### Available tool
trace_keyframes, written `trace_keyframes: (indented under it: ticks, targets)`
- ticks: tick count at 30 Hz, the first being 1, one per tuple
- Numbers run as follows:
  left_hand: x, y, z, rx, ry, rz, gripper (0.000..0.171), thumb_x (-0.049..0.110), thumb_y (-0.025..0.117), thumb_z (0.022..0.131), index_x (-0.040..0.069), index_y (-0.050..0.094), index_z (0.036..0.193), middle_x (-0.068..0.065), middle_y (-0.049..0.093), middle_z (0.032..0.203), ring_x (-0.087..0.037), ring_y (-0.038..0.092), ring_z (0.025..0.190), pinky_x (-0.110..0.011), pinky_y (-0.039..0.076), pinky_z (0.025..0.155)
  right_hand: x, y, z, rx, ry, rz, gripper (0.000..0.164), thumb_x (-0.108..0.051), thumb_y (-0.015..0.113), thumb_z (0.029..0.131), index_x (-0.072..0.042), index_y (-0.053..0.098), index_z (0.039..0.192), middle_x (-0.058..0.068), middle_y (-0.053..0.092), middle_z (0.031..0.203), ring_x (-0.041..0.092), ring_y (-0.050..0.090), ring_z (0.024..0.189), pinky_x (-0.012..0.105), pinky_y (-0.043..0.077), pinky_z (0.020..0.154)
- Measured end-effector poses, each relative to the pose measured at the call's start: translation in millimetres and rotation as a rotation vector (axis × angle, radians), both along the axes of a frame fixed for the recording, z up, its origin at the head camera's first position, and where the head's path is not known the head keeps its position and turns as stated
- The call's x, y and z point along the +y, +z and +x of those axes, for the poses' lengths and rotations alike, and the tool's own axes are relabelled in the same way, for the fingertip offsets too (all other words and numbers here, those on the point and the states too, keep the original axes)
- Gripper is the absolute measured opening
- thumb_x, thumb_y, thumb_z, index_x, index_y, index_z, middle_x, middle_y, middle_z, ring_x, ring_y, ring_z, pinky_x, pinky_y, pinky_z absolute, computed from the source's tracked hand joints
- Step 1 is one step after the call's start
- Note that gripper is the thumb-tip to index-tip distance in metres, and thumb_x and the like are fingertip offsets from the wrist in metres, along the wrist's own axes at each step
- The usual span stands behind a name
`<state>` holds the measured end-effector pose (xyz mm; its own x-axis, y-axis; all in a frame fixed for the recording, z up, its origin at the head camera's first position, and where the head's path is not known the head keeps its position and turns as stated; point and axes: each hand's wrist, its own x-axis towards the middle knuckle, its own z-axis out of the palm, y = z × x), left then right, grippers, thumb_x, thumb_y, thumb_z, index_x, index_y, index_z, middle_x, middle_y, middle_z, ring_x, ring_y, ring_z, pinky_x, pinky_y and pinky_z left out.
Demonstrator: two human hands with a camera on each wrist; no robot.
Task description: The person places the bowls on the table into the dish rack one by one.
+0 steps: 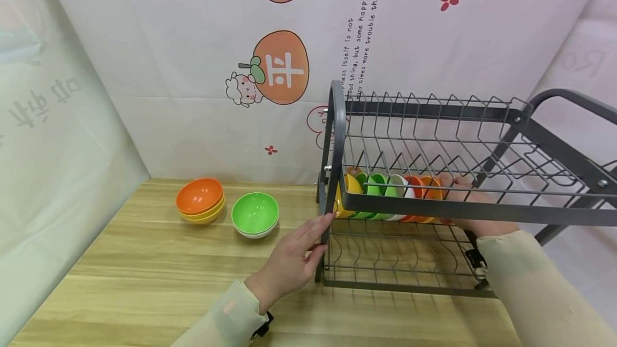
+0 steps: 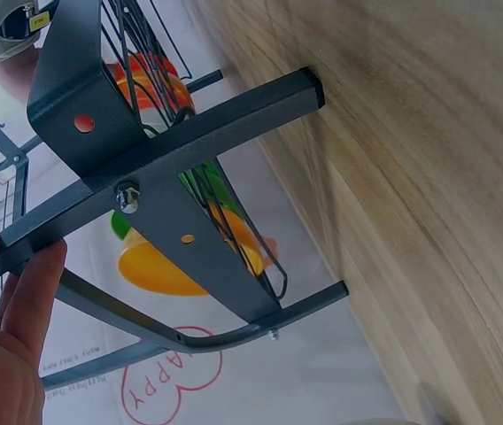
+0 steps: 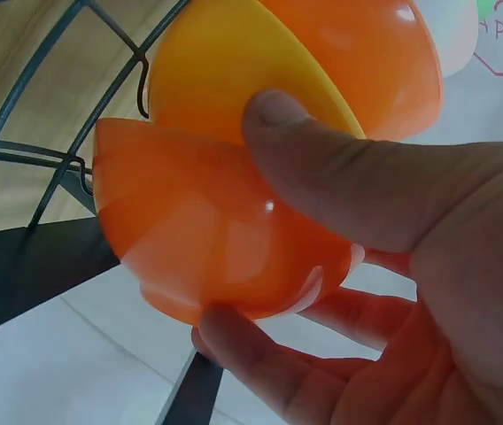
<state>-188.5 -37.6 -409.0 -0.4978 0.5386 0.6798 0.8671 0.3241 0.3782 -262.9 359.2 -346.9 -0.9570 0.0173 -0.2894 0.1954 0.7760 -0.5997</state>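
Observation:
A black two-tier dish rack [image 1: 405, 285] stands on the wooden table. My left hand [image 1: 291, 261] holds its near left upright, thumb and fingers on either side of the bar in the left wrist view. Inside the lower tier, my right hand [image 3: 473, 257] grips an orange bowl [image 3: 207, 212] between thumb and fingers. That bowl overlaps a yellow bowl [image 3: 225, 62] in the right wrist view, with another orange bowl [image 3: 384, 53] behind it. Further left in the row, several green, white and yellow bowls [image 1: 354, 186] stand on edge. The upper tier's front rail partly hides the row and my right hand.
Left of the rack, an orange bowl [image 1: 198, 196] is nested on yellow ones. Beside it a green bowl [image 1: 255, 213] sits in a white one [image 1: 256, 234]. A printed cloth [image 1: 193, 68] hangs behind the table [image 1: 144, 277]. The upper wire tier [image 1: 434, 138] overhangs the bowls.

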Motion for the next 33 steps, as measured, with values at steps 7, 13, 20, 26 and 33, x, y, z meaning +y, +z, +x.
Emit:
trace_keyframes:
  ticks: [7, 13, 20, 26, 33]
  targets:
    - [0, -1.3, -0.9, 0.01, -0.001, 0.004, 0.075, -0.004, 0.066, 0.091, 0.011, 0.032, 0.156, -0.009, 0.05, 0.144, -0.017, 0.059, 0.105, -0.015, 0.05, 0.074, -1, -0.3, 1.6, 0.124, 0.067, 0.255, 0.11, -0.08, 0.069, 0.069, 0.001, 0.041, 0.139, 0.025, 0.052, 0.107, 0.036, 0.051, 0.085, 0.035, 0.05, 0.053]
    - [0, -1.3, -1.1, 0.014, -0.001, 0.009, 0.075, -0.004, 0.065, 0.091, 0.011, 0.032, 0.156, -0.009, 0.05, 0.144, -0.018, 0.059, 0.105, -0.015, 0.05, 0.073, 6, -6.2, -3.2, 0.025, 0.014, 0.047, 0.119, -0.076, 0.074, 0.067, 0.003, 0.034, 0.146, 0.032, 0.049, 0.127, 0.036, 0.058, 0.101, 0.038, 0.058, 0.068]
    - [0, -0.9, -0.9, 0.013, 0.006, 0.003, 0.075, -0.004, 0.065, 0.091, 0.011, 0.032, 0.156, -0.009, 0.05, 0.144, -0.018, 0.058, 0.115, -0.018, 0.052, 0.082, -6, 3.9, 10.1, -0.075, -0.005, -0.168, 0.111, -0.074, 0.061, 0.082, 0.003, 0.024, 0.153, 0.035, 0.036, 0.142, 0.04, 0.046, 0.114, 0.042, 0.054, 0.083]
    - [0, -0.4, -0.2, 0.008, 0.007, 0.005, 0.074, -0.004, 0.065, 0.091, 0.011, 0.033, 0.156, -0.009, 0.05, 0.144, -0.018, 0.058, 0.114, -0.018, 0.052, 0.082, -14, 7.6, 19.3, -0.273, -0.405, -1.233, 0.099, -0.066, 0.067, 0.084, -0.026, 0.021, 0.161, 0.012, 0.027, 0.159, 0.031, 0.037, 0.136, 0.043, 0.041, 0.108]
    - [0, -0.6, 0.2, 0.011, 0.008, 0.01, 0.074, -0.004, 0.065, 0.091, 0.011, 0.033, 0.156, -0.009, 0.052, 0.142, -0.017, 0.059, 0.101, -0.016, 0.051, 0.074, -17, 12.0, 22.0, -0.177, -0.31, -1.181, 0.083, -0.052, 0.067, 0.092, -0.018, 0.029, 0.158, 0.009, 0.038, 0.153, 0.025, 0.044, 0.128, 0.039, 0.048, 0.099]
